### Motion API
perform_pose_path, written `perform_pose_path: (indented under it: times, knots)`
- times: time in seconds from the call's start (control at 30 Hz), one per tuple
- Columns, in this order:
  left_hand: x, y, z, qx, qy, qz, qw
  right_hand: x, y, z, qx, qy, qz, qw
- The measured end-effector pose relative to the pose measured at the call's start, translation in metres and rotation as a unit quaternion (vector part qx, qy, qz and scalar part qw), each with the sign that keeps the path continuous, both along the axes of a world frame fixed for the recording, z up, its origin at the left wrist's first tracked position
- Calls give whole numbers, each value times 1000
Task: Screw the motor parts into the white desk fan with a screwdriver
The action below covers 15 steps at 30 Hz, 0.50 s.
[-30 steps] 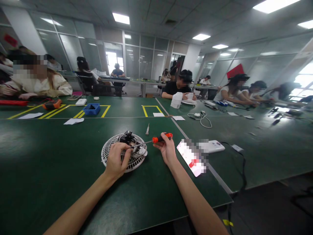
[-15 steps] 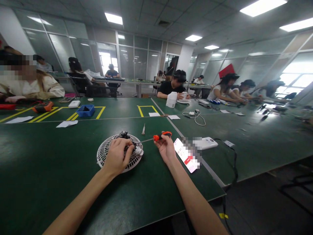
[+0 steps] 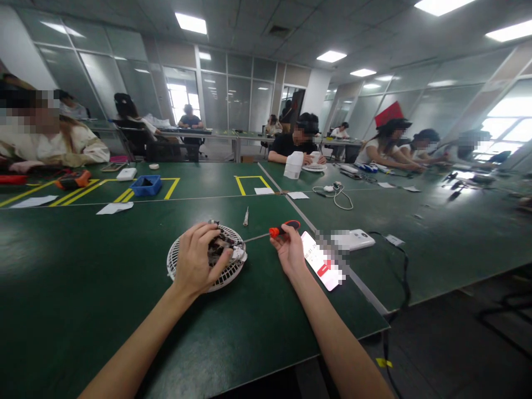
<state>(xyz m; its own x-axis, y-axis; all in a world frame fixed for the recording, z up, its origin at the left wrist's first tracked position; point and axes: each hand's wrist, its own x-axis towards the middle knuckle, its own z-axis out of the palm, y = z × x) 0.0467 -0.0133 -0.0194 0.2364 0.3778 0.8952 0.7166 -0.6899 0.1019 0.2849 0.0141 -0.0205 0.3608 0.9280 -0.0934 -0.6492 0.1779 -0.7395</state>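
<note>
A round white fan grille (image 3: 181, 263) lies flat on the green table, with a dark motor part (image 3: 219, 245) on top of it. My left hand (image 3: 198, 257) rests over the grille, fingers curled on the motor part. My right hand (image 3: 290, 250) grips a screwdriver (image 3: 279, 230) with an orange and black handle. Its thin shaft points left toward the motor part, the tip close to my left fingers.
A phone (image 3: 322, 261) and a white device (image 3: 355, 239) lie right of my right hand, by a table seam. A small loose tool (image 3: 246, 216) lies beyond the grille. A blue tray (image 3: 146, 185), papers and cables sit farther back. Several people work at the tables.
My left hand has shifted up over the motor part, covering more of it. The screwdriver's tip has drawn back a little to the right. The camera view has drifted slightly.
</note>
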Motion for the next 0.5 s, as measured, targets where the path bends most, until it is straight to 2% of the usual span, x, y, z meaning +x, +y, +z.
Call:
perform_pose_path:
  times: [0.07,0.17,0.33,0.5]
  knots:
    - [-7,4,0,-4,-31,36,999,1,0,1,0,0,-12,1000]
    - [-13,11,-2,-56,-44,83,994,3,0,2,-9,-3,-29,1000]
    - [-13,17,-9,-178,-22,92,979,4,1,0,-21,-27,-49,998]
    - [-13,15,-7,-194,-42,125,972,2,1,-3,-20,-49,-39,998]
